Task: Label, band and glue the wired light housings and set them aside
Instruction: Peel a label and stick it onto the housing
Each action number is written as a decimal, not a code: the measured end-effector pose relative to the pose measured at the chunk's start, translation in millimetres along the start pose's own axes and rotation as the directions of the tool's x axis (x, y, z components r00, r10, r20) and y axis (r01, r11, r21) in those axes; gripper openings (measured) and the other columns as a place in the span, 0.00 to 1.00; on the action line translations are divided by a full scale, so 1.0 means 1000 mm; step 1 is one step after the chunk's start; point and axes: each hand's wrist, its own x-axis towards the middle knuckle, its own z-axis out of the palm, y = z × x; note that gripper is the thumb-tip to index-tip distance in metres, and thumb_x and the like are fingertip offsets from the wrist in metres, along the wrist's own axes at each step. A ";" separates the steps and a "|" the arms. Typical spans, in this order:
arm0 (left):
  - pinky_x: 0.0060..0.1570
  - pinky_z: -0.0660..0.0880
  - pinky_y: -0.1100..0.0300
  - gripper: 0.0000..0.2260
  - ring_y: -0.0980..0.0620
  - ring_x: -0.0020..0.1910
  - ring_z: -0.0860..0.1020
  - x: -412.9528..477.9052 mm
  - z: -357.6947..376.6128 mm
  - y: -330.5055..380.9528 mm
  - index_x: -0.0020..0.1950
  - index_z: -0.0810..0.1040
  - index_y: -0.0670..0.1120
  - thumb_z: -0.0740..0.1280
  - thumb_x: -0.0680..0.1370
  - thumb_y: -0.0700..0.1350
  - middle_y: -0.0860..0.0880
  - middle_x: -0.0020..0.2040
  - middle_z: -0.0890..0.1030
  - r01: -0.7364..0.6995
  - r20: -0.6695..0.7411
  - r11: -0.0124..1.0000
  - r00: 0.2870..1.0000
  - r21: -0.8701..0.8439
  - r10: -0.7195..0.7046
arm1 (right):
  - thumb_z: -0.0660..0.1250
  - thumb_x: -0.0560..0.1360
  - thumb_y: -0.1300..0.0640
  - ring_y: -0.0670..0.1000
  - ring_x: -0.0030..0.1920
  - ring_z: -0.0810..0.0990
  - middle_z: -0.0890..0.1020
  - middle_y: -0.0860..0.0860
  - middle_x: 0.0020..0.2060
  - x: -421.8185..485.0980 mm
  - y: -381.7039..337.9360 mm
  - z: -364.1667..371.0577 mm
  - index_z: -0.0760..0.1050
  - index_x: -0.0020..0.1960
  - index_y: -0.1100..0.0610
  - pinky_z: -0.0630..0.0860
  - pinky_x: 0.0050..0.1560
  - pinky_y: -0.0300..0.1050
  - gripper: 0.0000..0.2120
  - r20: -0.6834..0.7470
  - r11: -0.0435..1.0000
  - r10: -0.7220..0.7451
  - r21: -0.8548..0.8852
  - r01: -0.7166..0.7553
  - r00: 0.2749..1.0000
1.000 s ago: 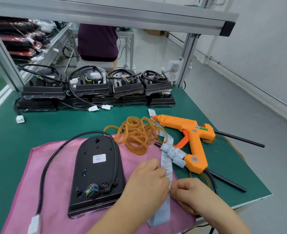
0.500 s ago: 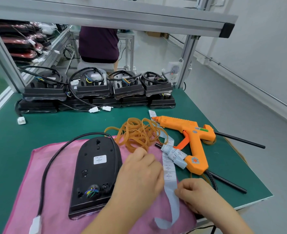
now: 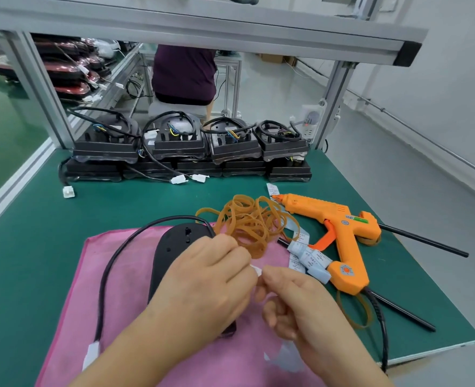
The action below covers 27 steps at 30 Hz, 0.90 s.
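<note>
A black light housing (image 3: 174, 247) with a black cable (image 3: 110, 263) lies on a pink cloth (image 3: 113, 303); my left hand (image 3: 205, 283) hovers over it and hides its lower half and label. Between the fingertips of both hands sits a small white label (image 3: 256, 270), pinched by my left hand and by my right hand (image 3: 295, 303). The label strip's backing (image 3: 286, 356) curls below my right hand. A pile of tan rubber bands (image 3: 253, 222) lies just beyond the hands. An orange glue gun (image 3: 339, 236) rests to the right.
Several finished wired housings (image 3: 180, 146) are stacked in a row at the back of the green table (image 3: 35, 219). Black glue sticks (image 3: 423, 241) lie by the glue gun. A loose rubber band (image 3: 356, 311) and the gun's cord (image 3: 381, 325) sit near the right edge. A person sits behind the bench.
Both hands rose from the label strip on the cloth and came together above the housing with a peeled label between them. The strip's free end dropped below my right hand.
</note>
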 end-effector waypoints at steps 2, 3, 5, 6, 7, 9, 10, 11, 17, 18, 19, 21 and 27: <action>0.34 0.70 0.52 0.10 0.47 0.38 0.70 -0.008 -0.003 -0.003 0.35 0.76 0.46 0.64 0.76 0.39 0.50 0.35 0.75 -0.007 0.011 1.000 1.000 0.010 0.007 | 0.70 0.62 0.50 0.46 0.20 0.71 0.78 0.52 0.30 0.002 0.001 0.006 0.80 0.30 0.55 0.58 0.17 0.32 0.09 0.018 1.000 0.000 -0.001 0.000 1.000; 0.34 0.69 0.53 0.11 0.47 0.38 0.69 -0.011 -0.004 -0.004 0.35 0.77 0.47 0.63 0.77 0.39 0.50 0.35 0.75 -0.014 0.020 1.000 1.000 0.010 0.014 | 0.70 0.63 0.51 0.45 0.20 0.71 0.78 0.52 0.29 0.003 0.001 0.007 0.80 0.30 0.55 0.58 0.17 0.32 0.08 0.028 1.000 0.003 -0.021 -0.002 1.000; 0.36 0.69 0.53 0.09 0.47 0.39 0.70 -0.017 -0.008 -0.009 0.38 0.79 0.47 0.64 0.77 0.40 0.50 0.36 0.76 -0.020 0.044 1.000 0.999 -0.012 0.021 | 0.69 0.69 0.57 0.45 0.20 0.70 0.77 0.51 0.26 0.007 0.000 0.010 0.79 0.32 0.55 0.59 0.17 0.33 0.08 0.039 0.996 0.017 -0.087 -0.014 0.999; 0.37 0.70 0.53 0.08 0.47 0.39 0.71 -0.020 -0.009 -0.014 0.39 0.80 0.47 0.65 0.76 0.41 0.51 0.37 0.76 -0.004 0.063 0.999 0.998 -0.038 0.007 | 0.68 0.73 0.60 0.44 0.19 0.70 0.77 0.50 0.24 0.011 -0.001 0.009 0.78 0.33 0.57 0.60 0.18 0.33 0.09 0.040 0.990 0.023 -0.138 -0.017 0.999; 0.39 0.70 0.52 0.07 0.48 0.39 0.72 -0.023 -0.010 -0.022 0.40 0.81 0.47 0.65 0.76 0.42 0.51 0.37 0.78 0.043 0.087 0.997 0.996 -0.068 -0.037 | 0.66 0.75 0.61 0.44 0.19 0.69 0.76 0.49 0.22 0.015 -0.003 0.008 0.76 0.34 0.58 0.60 0.18 0.33 0.11 0.043 0.979 0.020 -0.205 -0.011 0.999; 0.46 0.68 0.55 0.10 0.53 0.41 0.71 -0.026 -0.009 -0.040 0.41 0.84 0.48 0.63 0.75 0.47 0.52 0.38 0.81 0.306 0.178 0.936 0.945 -0.176 -0.275 | 0.66 0.77 0.61 0.43 0.19 0.67 0.74 0.48 0.21 0.026 -0.010 0.008 0.75 0.34 0.57 0.61 0.21 0.33 0.12 0.083 0.925 -0.003 -0.380 0.035 0.997; 0.48 0.67 0.58 0.12 0.56 0.42 0.72 -0.026 -0.010 -0.050 0.41 0.84 0.48 0.63 0.75 0.50 0.52 0.38 0.82 0.508 0.273 0.819 0.855 -0.268 -0.441 | 0.66 0.77 0.60 0.43 0.20 0.67 0.73 0.47 0.20 0.033 -0.014 0.009 0.75 0.34 0.56 0.62 0.23 0.32 0.13 0.117 0.881 -0.018 -0.467 0.071 0.993; 0.49 0.68 0.63 0.13 0.59 0.43 0.73 -0.027 -0.011 -0.059 0.41 0.85 0.47 0.64 0.75 0.52 0.53 0.38 0.83 0.684 0.407 0.640 0.726 -0.350 -0.554 | 0.67 0.77 0.60 0.42 0.21 0.67 0.72 0.46 0.21 0.040 -0.019 0.011 0.75 0.33 0.54 0.63 0.25 0.31 0.13 0.155 0.833 -0.028 -0.542 0.109 0.988; 0.46 0.75 0.64 0.04 0.61 0.40 0.79 -0.033 0.001 -0.082 0.41 0.85 0.51 0.76 0.70 0.50 0.49 0.43 0.85 0.884 0.722 0.049 0.410 -0.464 -0.557 | 0.69 0.76 0.59 0.34 0.29 0.71 0.76 0.36 0.26 0.079 -0.032 0.032 0.77 0.35 0.49 0.66 0.33 0.25 0.11 0.323 0.654 0.003 -0.717 0.242 0.947; 0.46 0.75 0.64 0.02 0.61 0.39 0.79 -0.033 0.002 -0.083 0.39 0.85 0.52 0.76 0.70 0.48 0.50 0.42 0.85 0.883 0.717 0.035 0.403 -0.468 -0.568 | 0.69 0.76 0.59 0.33 0.30 0.72 0.77 0.36 0.27 0.083 -0.032 0.034 0.78 0.37 0.50 0.66 0.35 0.24 0.10 0.341 0.639 0.009 -0.725 0.257 0.940; 0.45 0.75 0.65 0.03 0.61 0.38 0.79 -0.032 0.003 -0.084 0.38 0.85 0.53 0.76 0.70 0.46 0.51 0.40 0.85 0.880 0.707 0.032 0.401 -0.473 -0.582 | 0.69 0.76 0.59 0.33 0.32 0.73 0.78 0.36 0.29 0.087 -0.031 0.035 0.78 0.37 0.50 0.67 0.36 0.24 0.10 0.354 0.627 0.014 -0.732 0.267 0.935; 0.41 0.74 0.69 0.07 0.62 0.36 0.78 -0.032 0.004 -0.086 0.34 0.84 0.53 0.75 0.70 0.43 0.54 0.36 0.84 0.875 0.696 0.037 0.408 -0.482 -0.591 | 0.70 0.76 0.59 0.33 0.34 0.74 0.79 0.39 0.32 0.092 -0.030 0.038 0.78 0.37 0.49 0.69 0.40 0.26 0.10 0.361 0.613 0.024 -0.742 0.272 0.932; 0.43 0.71 0.60 0.05 0.58 0.34 0.74 -0.034 0.011 -0.085 0.33 0.82 0.52 0.72 0.64 0.52 0.54 0.33 0.80 0.880 0.689 0.035 0.394 -0.473 -0.609 | 0.71 0.75 0.56 0.40 0.42 0.79 0.85 0.48 0.41 0.098 -0.028 0.037 0.83 0.44 0.57 0.75 0.49 0.35 0.04 0.289 0.600 0.021 -0.770 0.219 0.957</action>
